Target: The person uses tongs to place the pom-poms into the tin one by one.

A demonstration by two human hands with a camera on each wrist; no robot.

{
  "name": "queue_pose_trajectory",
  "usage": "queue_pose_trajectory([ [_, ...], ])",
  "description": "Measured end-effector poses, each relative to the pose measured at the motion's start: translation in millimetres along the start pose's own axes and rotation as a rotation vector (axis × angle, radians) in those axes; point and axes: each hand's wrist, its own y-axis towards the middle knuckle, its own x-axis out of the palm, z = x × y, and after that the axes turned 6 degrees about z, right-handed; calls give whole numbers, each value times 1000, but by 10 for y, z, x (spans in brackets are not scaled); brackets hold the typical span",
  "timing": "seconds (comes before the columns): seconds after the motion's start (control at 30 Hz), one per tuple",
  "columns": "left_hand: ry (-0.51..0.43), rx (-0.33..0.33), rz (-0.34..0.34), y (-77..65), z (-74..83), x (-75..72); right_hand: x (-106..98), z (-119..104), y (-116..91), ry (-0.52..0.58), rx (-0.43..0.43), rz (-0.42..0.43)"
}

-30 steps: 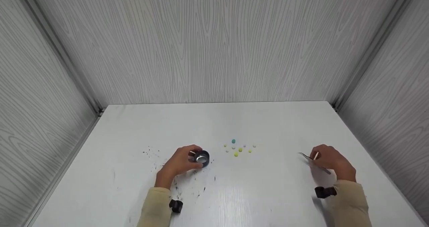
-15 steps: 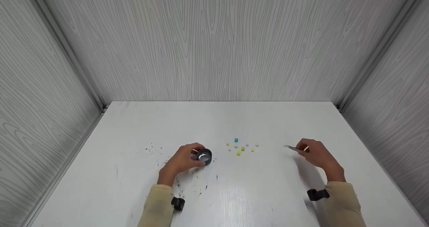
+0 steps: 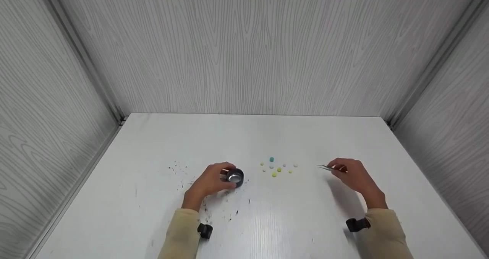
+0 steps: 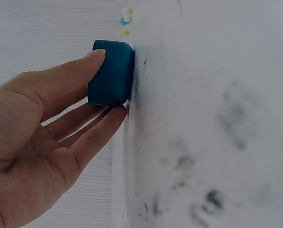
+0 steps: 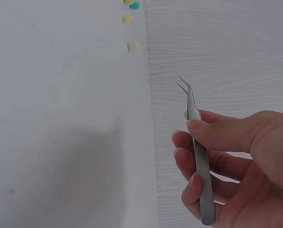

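On the white table (image 3: 313,136), our left hand (image 3: 208,182) grips a dark-blue cup (image 4: 112,73), silver inside, its base at the tabletop, while our right hand (image 3: 354,175), raised, pinches metal tweezers (image 5: 202,164), bent tips parted. Between the hands we see scattered yellow, pale and teal pellets (image 3: 279,170); smaller still, dark specks (image 3: 249,201) lie around the left hand.

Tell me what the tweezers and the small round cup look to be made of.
Tweezers: metal, probably steel, satin grey, judging by the soft sheen. Cup: smooth blue outside, perhaps coated metal or plastic; the silvery shine inside suggests metal.
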Motion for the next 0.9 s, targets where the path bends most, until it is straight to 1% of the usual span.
queue_pose_trajectory([
  [0.17, -9, -29, 12, -26, -5, -14, 71, -54, 39, 3, -21, 13],
  [0.37, -9, -15, 13, -37, -2, -3, 162, -113, 82, 0, -50, 31],
  [0.53, 5, -16, 16, -25, -1, 6, 227, -136, 159, 1, -74, 46],
  [0.83, 21, 31, 6, 23, 1, 19, 359, -114, 288, 28, -44, 49],
  [0.9, 18, 29, 5, 31, -2, 21, 383, -107, 303, 28, -39, 51],
])
